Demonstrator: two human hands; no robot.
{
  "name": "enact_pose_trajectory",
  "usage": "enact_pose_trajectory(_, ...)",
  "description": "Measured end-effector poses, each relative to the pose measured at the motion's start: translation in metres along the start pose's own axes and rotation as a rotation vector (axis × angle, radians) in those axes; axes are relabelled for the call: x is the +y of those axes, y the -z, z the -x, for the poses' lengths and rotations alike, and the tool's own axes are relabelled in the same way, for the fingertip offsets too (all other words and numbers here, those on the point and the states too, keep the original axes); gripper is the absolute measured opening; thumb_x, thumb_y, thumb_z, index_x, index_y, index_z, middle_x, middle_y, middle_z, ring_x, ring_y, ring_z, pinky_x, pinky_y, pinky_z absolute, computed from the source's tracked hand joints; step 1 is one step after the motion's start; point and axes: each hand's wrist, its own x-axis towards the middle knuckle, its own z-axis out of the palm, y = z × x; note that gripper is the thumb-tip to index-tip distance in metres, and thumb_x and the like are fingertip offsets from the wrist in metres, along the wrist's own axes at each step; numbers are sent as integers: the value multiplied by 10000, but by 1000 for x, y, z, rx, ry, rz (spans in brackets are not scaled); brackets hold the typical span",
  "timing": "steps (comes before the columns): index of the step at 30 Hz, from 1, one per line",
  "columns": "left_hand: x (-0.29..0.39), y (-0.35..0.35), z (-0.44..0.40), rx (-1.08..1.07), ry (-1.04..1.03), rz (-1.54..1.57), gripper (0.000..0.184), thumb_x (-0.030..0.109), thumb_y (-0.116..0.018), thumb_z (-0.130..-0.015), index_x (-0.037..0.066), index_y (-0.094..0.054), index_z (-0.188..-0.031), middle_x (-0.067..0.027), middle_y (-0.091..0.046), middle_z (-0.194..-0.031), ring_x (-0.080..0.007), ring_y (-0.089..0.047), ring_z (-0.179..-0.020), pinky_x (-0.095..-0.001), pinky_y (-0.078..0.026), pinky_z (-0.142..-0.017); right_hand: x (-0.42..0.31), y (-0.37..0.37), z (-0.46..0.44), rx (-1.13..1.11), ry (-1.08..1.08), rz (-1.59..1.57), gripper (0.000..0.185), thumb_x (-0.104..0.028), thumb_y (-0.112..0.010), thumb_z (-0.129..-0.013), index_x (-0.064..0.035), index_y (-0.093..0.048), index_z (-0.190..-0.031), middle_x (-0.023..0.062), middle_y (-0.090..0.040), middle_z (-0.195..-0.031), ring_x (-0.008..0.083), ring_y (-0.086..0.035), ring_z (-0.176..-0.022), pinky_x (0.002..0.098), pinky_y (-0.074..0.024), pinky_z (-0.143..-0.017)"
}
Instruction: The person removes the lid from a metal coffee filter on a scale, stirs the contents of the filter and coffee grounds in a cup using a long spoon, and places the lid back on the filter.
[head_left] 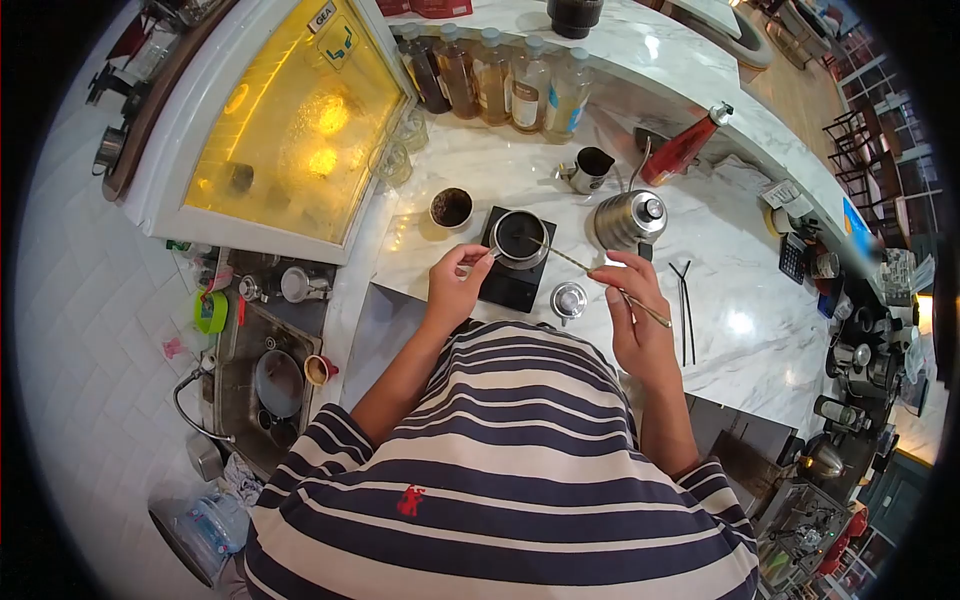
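A round metal cup (519,240) with dark contents stands on a black scale (508,290). My left hand (460,285) is closed, its thumb and finger pinching the cup's near left edge or handle. In my right hand (636,310) is a long thin twisted spoon (572,261), whose far end reaches into the cup. A small metal lidded item (568,300) lies between the scale and my right hand. Left of the scale is a cup of dark grounds (451,208).
A steel kettle (628,220), a small metal pitcher (592,169) and a red bottle (686,145) stand beyond. Two black straws (684,312) lie at right. Several bottles (492,80) line the back ledge. A sink (245,372) is at left.
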Motion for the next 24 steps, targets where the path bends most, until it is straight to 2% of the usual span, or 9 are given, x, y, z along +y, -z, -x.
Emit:
enact_pose_trajectory(2,2,1,0,-5,5,2,222,229,-751,-940,55,-735,-1076,-28,-757,-954,-119,-678,-883,-303,-476,-770,4,-4,-2,-8,29,14,174,1,-587,-984,-20,-671,-1134,133,-694,-1065,389,-582,-1211,427,-499,-949)
enact_pose_trajectory(5,5,2,-2,-12,-21,-13,223,225,-749,-941,51,-735,-1080,-29,-752,-956,-114,-672,-882,-295,-478,-765,2,-7,-4,-8,-17,10,183,2,-555,-1012,-13,-690,-1135,119,-704,-1070,345,-593,-1217,394,-503,-925)
enact_pose_trajectory(8,7,3,-1,-27,-14,0,218,218,-746,-943,48,-736,-1079,-26,-746,-957,-108,-664,-882,-280,-480,-755,1,-5,-5,-10,-19,19,177,14,-584,-980,-13,-664,-1136,136,-686,-1070,381,-587,-1205,424,-502,-944)
enact_pose_trajectory(17,4,4,-5,-55,-20,29,197,183,-740,-947,46,-735,-1089,-17,-733,-961,-88,-647,-884,-243,-483,-725,0,-6,-1,-10,21,33,159,9,-593,-982,-5,-667,-1122,149,-681,-1053,383,-605,-1167,424,-513,-913)
enact_pose_trajectory(18,3,4,-6,-53,-16,37,200,186,-741,-948,46,-734,-1091,-17,-732,-962,-88,-646,-883,-241,-482,-724,-4,-6,-2,-12,-40,18,180,-7,-560,-1012,-26,-701,-1122,146,-695,-1084,334,-607,-1201,373,-513,-890)
enact_pose_trajectory(24,7,7,-14,-25,-46,45,202,204,-731,-961,58,-732,-1102,-1,-724,-946,-88,-640,-869,-245,-489,-716,-8,1,-2,24,-61,56,171,-20,-568,-1014,-21,-698,-1126,150,-702,-1084,330,-628,-1172,378,-517,-891)
